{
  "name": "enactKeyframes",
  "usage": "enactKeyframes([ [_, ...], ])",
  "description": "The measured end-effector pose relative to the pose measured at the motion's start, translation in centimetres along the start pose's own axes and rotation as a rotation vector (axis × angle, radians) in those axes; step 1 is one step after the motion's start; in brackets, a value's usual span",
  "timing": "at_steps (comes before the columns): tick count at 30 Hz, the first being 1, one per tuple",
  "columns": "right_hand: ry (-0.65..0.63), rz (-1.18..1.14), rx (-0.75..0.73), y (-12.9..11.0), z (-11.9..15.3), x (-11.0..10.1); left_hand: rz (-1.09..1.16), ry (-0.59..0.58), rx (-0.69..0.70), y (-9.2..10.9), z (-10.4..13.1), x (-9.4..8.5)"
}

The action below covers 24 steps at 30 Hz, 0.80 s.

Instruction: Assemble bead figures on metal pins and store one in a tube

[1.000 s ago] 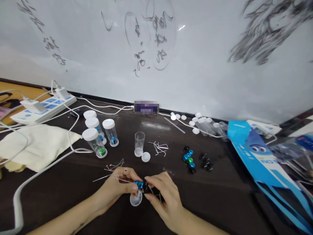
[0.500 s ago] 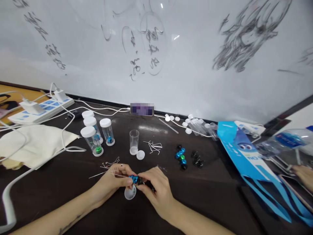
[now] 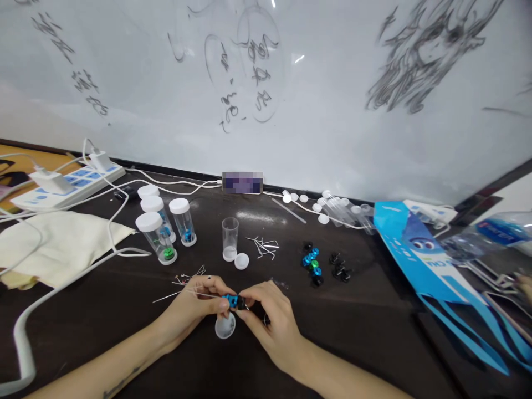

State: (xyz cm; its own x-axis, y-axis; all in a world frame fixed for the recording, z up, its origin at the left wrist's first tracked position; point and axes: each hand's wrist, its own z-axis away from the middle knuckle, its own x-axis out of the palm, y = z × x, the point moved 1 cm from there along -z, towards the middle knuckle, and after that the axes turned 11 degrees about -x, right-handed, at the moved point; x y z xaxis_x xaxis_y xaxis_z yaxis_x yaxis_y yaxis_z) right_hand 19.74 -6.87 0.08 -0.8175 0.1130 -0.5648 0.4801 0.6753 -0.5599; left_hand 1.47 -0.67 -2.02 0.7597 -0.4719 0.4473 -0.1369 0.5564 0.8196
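Note:
My left hand [image 3: 203,296] pinches a small blue metal part [image 3: 230,300] between thumb and fingers. Against its right end sits a small black part [image 3: 241,303], which my right hand [image 3: 270,313] grips with thumb and fingertips. The two parts touch; how they join is too small to tell. A thin rod [image 3: 208,295] runs across the left hand toward the blue part. Just below the fingers is a small round translucent dish [image 3: 225,328] with tiny dark bits in it. Thin wire-like pieces [image 3: 191,277] lie behind the left hand.
Capped clear tubes [image 3: 155,238] stand at left, near a cream cloth [image 3: 54,244]. Ahead are an uncapped tube [image 3: 230,238], a white cap [image 3: 241,261] and hex keys [image 3: 266,247]. Blue, green and black parts [image 3: 315,263] lie right, before a blue bag [image 3: 399,238]. Behind rises a whiteboard [image 3: 316,122].
The view has shifted slightly. Both hands keep their grip, and the blue and black parts are turned a little. Another person's hand at the right edge has moved mostly out of view.

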Motion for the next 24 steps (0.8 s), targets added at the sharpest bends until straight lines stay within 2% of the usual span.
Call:
enactKeyframes([
  [12, -0.042, -0.038, 0.082, 0.0, 0.17, -0.03, -0.012, -0.006, 0.024, 0.2, 0.25, 0.32],
  [24, -0.03, -0.031, 0.056, -0.1, 0.22, 0.05, -0.007, -0.015, 0.019, 0.09, 0.3, 0.29],
])
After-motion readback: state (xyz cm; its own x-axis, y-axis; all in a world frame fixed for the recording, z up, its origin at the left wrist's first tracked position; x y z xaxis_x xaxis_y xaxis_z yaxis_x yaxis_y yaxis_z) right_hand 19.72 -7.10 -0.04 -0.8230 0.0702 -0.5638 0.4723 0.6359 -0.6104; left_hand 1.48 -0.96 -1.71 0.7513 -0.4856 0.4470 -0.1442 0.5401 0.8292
